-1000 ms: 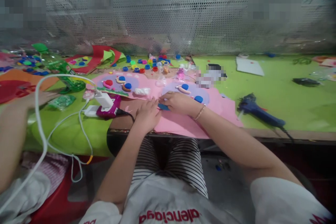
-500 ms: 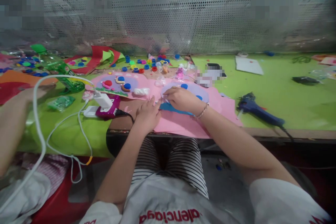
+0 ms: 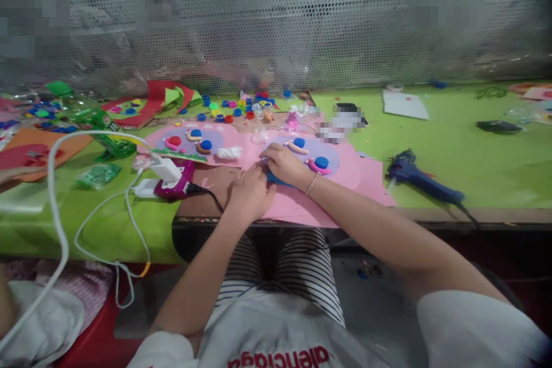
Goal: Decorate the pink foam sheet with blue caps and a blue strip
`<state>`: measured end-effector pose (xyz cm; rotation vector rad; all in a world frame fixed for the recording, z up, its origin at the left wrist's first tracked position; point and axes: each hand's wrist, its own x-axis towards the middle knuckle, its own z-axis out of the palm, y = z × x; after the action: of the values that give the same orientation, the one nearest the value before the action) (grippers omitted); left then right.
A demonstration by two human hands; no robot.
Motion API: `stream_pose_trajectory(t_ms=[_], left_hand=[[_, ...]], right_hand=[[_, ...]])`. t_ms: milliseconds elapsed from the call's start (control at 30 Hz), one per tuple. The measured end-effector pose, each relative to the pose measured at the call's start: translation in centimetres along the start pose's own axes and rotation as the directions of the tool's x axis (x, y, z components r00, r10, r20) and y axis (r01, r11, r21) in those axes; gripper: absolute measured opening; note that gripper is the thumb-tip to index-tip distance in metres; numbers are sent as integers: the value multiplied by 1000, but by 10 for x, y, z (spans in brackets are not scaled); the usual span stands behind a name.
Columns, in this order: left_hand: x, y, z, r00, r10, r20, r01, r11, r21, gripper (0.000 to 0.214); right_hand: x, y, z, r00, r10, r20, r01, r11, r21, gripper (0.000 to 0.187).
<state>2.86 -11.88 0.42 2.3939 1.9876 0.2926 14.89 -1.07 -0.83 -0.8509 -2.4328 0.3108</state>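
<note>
My left hand (image 3: 252,195) rests on the left edge of a pink card sheet (image 3: 308,211), fingers bent inward. My right hand (image 3: 285,165) lies close beside it, fingertips pressed down near the left end of a blue piece (image 3: 279,179). Whatever sits between the fingers of either hand is hidden. On the lilac oval (image 3: 334,146) of the sheet are a pale snail shape with a blue cap (image 3: 298,142) and a pink one with a blue cap (image 3: 321,163). A matching pink panel (image 3: 233,139) on the left carries several more snails.
A white twisted lump (image 3: 228,153) lies left of my hands. Close by are a purple power strip (image 3: 181,181) with chargers, a green bottle (image 3: 86,112) and loose bottle caps (image 3: 237,111). At right lie a blue glue gun (image 3: 425,179) and a white board (image 3: 405,104). Another person's hand (image 3: 17,175) shows at far left.
My right hand has shifted left and a little down, uncovering more of the two snails. My left hand has moved right against it, its fingers now bent. The other person's arm has drawn back left.
</note>
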Motion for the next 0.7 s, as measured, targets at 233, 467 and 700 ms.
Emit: stream_pose_trajectory(t_ms=[233, 467, 700], left_hand=[[1, 13, 5, 995, -85, -56, 82, 995, -65, 46], [4, 0, 2, 986, -166, 15, 164, 953, -256, 53], [-4, -21, -7, 981, -183, 57, 187, 979, -78, 60]], right_hand=[[0, 3, 3, 1000, 16, -7, -16, 999, 41, 36], [1, 2, 0, 999, 35, 3, -35, 998, 44, 37], [0, 1, -5, 1000, -3, 20, 3, 1000, 30, 35]])
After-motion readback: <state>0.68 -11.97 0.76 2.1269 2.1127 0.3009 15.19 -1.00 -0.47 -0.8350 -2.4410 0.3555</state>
